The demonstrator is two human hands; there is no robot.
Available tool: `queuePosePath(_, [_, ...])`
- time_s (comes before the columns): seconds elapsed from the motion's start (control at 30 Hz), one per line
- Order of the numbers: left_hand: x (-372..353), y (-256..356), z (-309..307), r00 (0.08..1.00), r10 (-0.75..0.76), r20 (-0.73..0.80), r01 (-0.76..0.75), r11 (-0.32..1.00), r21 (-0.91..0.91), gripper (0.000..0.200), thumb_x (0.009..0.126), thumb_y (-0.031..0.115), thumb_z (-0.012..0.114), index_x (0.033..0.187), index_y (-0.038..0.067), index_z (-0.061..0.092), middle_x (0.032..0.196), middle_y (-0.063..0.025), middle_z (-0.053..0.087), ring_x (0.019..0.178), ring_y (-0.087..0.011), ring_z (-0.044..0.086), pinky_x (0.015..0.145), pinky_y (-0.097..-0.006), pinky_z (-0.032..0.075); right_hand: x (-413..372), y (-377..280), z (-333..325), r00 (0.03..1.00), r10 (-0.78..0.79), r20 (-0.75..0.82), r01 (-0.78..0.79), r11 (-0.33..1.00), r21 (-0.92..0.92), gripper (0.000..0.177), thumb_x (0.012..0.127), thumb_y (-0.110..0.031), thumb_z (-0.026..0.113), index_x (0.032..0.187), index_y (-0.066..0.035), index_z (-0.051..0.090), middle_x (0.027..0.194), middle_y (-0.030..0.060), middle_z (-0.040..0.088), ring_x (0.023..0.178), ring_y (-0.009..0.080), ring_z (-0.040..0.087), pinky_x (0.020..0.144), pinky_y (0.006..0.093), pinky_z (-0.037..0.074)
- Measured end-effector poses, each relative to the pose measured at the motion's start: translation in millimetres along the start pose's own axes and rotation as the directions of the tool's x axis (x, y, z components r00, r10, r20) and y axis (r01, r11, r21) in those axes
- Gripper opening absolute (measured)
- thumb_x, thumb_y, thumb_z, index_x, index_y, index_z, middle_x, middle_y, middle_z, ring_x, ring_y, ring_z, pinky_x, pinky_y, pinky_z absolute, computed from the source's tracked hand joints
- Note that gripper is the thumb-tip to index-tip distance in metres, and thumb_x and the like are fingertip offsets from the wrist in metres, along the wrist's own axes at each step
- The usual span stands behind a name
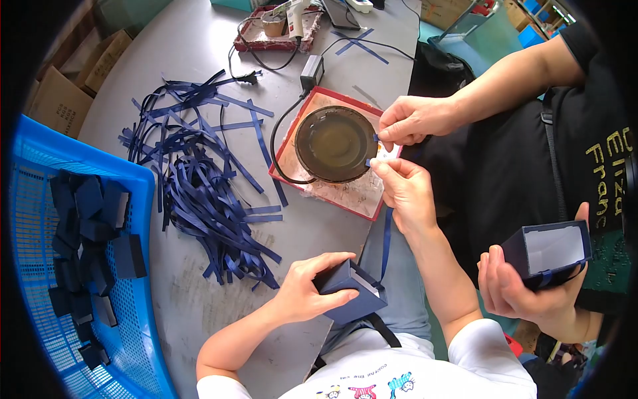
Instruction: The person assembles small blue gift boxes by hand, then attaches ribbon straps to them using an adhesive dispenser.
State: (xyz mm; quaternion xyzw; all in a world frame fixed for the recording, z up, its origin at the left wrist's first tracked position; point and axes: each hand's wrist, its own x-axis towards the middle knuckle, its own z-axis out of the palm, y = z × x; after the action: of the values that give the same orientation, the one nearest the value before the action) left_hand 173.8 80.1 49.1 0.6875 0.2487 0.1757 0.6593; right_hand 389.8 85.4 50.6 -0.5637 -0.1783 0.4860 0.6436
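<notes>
My left hand (309,289) is wrapped around a small dark blue box (352,292), held near the table edge above my lap. A blue ribbon (386,249) runs upward from the box toward my right hand (404,186). Thumb and finger of that hand pinch a blue ribbon end at the right rim of a round dark pan (335,143) with brownish contents. Just above it, a co-worker's hand (419,121) pinches another small blue ribbon end by the same rim. The co-worker's other hand (515,292) holds a similar blue box (555,249) with a whitish inside.
The pan sits in a red-edged tray (325,193) with a black cable. Loose blue ribbons (199,193) are heaped on the grey table (193,312). At left, a blue plastic basket (143,266) holds several dark blue boxes. Another red tray (249,40) lies at the back.
</notes>
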Motion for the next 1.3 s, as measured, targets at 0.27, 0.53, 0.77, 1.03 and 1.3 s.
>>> queuePosePath(0.27, [-3,-1,-1,1.000,-0.026,0.000,0.026,1.000,-0.012,0.050,0.069,0.014,0.075,0.112,-0.003,0.055,0.093,-0.0100,0.063,0.079,-0.0109,0.060,0.072,-0.0240,0.048,1,8,-5,0.997,-0.061,-0.042,0.056,0.993,-0.101,0.013,0.077,-0.012,0.070,0.075,-0.003,0.061,0.064,-0.0050,0.054,0.052,-0.0006,0.037,0.046,0.0169,0.025])
queuePosePath(0.53, [-29,-2,-18,0.983,-0.184,-0.026,0.162,0.919,-0.358,0.049,0.070,0.010,0.076,0.108,0.001,0.047,0.090,-0.0070,0.061,0.087,-0.0106,0.057,0.078,-0.0246,0.044,-46,-11,-12,0.923,0.234,0.305,-0.241,0.970,-0.014,0.012,0.078,-0.012,0.068,0.072,-0.005,0.059,0.058,-0.0060,0.047,0.043,0.0001,0.031,0.039,0.0177,0.021])
queuePosePath(0.77, [-63,25,-19,0.990,-0.137,-0.011,0.124,0.923,-0.365,0.048,0.066,0.013,0.079,0.103,0.000,0.050,0.091,-0.0088,0.062,0.084,-0.0117,0.058,0.076,-0.0246,0.045,-99,-36,20,0.751,0.272,0.601,0.029,0.897,-0.441,0.013,0.073,-0.006,0.071,0.070,-0.002,0.059,0.062,-0.0035,0.054,0.056,0.0011,0.045,0.049,0.0165,0.033])
queuePosePath(1.03, [-80,43,-11,1.000,0.000,-0.028,-0.005,0.984,-0.179,0.048,0.063,0.016,0.081,0.098,-0.003,0.054,0.084,-0.0088,0.061,0.075,-0.0103,0.058,0.067,-0.0225,0.045,-127,-40,30,0.658,0.271,0.703,0.245,0.805,-0.540,0.014,0.075,-0.009,0.069,0.070,0.000,0.060,0.060,-0.0013,0.057,0.053,0.0011,0.046,0.047,0.0166,0.035])
queuePosePath(1.3, [-84,47,-8,0.998,0.031,-0.053,-0.038,0.990,-0.133,0.047,0.064,0.016,0.080,0.098,-0.003,0.054,0.081,-0.0088,0.062,0.073,-0.0109,0.060,0.066,-0.0231,0.046,-134,-38,32,0.671,0.249,0.698,0.318,0.754,-0.575,0.015,0.075,-0.009,0.069,0.069,0.000,0.059,0.059,0.0012,0.057,0.051,0.0032,0.049,0.045,0.0177,0.036])
